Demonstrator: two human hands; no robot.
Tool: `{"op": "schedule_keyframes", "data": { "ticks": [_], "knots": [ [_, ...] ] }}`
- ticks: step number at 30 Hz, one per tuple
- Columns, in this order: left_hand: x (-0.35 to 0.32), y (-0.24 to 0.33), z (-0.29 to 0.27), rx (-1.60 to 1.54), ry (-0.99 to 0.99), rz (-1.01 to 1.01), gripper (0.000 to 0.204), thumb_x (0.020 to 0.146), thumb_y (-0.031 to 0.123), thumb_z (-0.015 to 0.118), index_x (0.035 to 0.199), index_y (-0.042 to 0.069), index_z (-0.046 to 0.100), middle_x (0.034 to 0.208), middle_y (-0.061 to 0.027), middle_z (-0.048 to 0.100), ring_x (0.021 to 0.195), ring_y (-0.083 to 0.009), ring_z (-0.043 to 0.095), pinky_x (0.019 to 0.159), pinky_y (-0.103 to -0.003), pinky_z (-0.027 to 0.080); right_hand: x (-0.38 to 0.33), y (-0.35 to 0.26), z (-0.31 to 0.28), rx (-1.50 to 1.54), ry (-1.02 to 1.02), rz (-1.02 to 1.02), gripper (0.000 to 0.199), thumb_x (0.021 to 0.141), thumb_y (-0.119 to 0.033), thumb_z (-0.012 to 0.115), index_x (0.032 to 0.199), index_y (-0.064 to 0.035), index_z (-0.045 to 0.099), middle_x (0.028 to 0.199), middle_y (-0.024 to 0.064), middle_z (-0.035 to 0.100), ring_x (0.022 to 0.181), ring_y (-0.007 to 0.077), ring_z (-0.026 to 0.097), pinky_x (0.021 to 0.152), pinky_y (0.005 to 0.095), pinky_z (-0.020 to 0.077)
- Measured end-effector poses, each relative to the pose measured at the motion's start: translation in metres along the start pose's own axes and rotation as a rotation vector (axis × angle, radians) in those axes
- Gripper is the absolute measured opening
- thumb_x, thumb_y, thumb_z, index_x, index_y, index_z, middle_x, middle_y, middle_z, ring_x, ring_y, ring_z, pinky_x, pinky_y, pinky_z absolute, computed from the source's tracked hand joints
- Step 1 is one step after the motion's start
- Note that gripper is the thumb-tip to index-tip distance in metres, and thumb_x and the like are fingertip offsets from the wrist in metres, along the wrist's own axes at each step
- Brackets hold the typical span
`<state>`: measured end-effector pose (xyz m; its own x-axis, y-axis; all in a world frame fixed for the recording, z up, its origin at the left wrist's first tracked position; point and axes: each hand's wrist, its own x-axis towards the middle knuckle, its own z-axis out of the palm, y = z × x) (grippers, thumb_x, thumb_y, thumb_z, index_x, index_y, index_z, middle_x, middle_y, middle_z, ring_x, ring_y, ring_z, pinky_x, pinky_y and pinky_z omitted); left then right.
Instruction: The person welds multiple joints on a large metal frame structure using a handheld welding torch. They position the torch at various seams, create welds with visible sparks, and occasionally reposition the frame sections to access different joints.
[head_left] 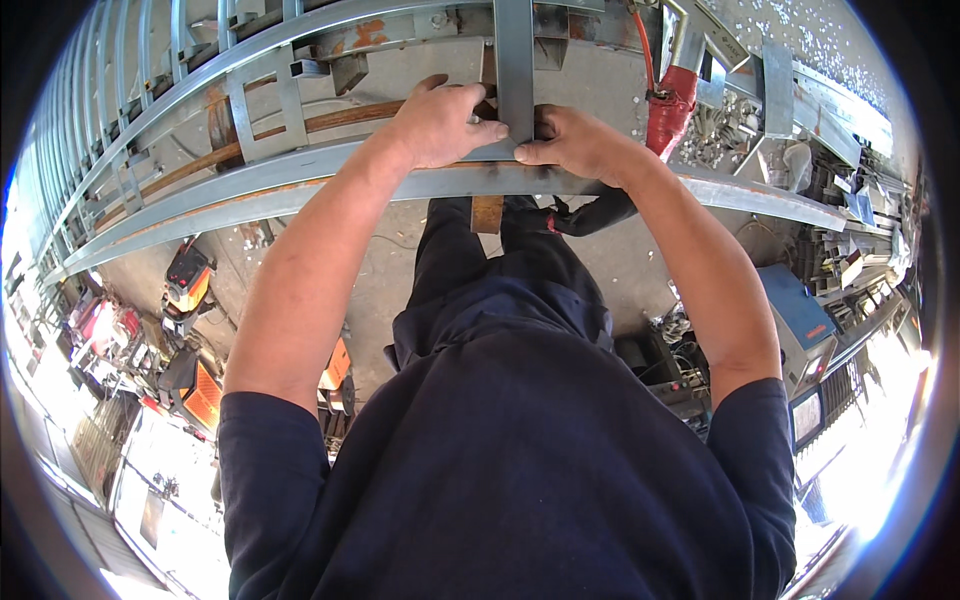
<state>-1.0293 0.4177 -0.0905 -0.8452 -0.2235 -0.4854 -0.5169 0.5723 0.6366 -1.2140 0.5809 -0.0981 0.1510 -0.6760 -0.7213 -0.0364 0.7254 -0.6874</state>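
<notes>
A grey steel frame of long curved rails (250,190) and short cross bars lies in front of me at waist height. An upright flat steel bar (515,60) meets the near rail at the top middle. My left hand (440,122) grips the joint from the left, fingers wrapped over the rail against the bar. My right hand (575,142) presses on the same joint from the right, thumb against the bar's foot. A small wooden block (487,213) hangs just under the rail below my hands.
A red welding clamp with cable (670,105) sits on the frame to the right. A blue machine (800,315) stands at lower right, orange tool boxes (190,280) on the floor at left. Metal scraps lie by the far right bench (740,125).
</notes>
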Motion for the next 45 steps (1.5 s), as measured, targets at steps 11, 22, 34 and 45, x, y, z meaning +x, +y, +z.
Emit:
{"op": "schedule_keyframes", "data": {
  "ticks": [11, 22, 34, 45],
  "knots": [
    [0.003, 0.006, -0.004, -0.012, -0.047, -0.053, 0.051, 0.094, 0.043, 0.073, 0.119, -0.001, 0.069, 0.106, -0.0193, 0.078, 0.108, -0.0332, 0.072, 0.124, -0.047, 0.03, -0.002, -0.019, -0.005, -0.036, -0.093, 0.118, 0.054, 0.096, -0.023, 0.078, 0.141, -0.0004, 0.058, 0.124, 0.0065, 0.071, 0.109, 0.0159, 0.064, 0.096, 0.0317, 0.0515],
    [0.004, 0.003, -0.006, -0.115, -0.093, -0.139, 0.072, 0.093, 0.062, 0.069, 0.123, -0.004, 0.068, 0.109, -0.0251, 0.075, 0.118, -0.0419, 0.066, 0.125, -0.051, 0.026, -0.088, -0.05, -0.017, 0.15, 0.505, -0.102, 0.055, 0.096, -0.03, 0.077, 0.138, 0.0011, 0.061, 0.12, 0.0118, 0.073, 0.123, 0.0183, 0.064, 0.106, 0.0317, 0.0481],
    [0.008, 0.021, -0.01, 0.055, -0.137, -0.168, 0.079, 0.085, 0.062, 0.073, 0.125, -0.006, 0.067, 0.113, -0.0256, 0.075, 0.115, -0.0349, 0.07, 0.126, -0.053, 0.025, -0.09, 0.017, -0.081, 0.286, 0.931, -0.029, 0.058, 0.101, -0.038, 0.072, 0.138, 0.0063, 0.06, 0.12, 0.0106, 0.07, 0.107, 0.0158, 0.066, 0.1, 0.0323, 0.0501],
    [0.008, 0.023, -0.01, 0.072, -0.144, -0.181, 0.078, 0.086, 0.061, 0.072, 0.126, -0.006, 0.067, 0.11, -0.0258, 0.076, 0.114, -0.035, 0.071, 0.127, -0.051, 0.025, -0.054, 0.013, -0.095, 0.533, 0.939, -0.02, 0.04, 0.096, -0.032, 0.079, 0.118, -0.0013, 0.066, 0.101, 0.0078, 0.07, 0.078, 0.0154, 0.067, 0.069, 0.0313, 0.0565]
  ]
}}
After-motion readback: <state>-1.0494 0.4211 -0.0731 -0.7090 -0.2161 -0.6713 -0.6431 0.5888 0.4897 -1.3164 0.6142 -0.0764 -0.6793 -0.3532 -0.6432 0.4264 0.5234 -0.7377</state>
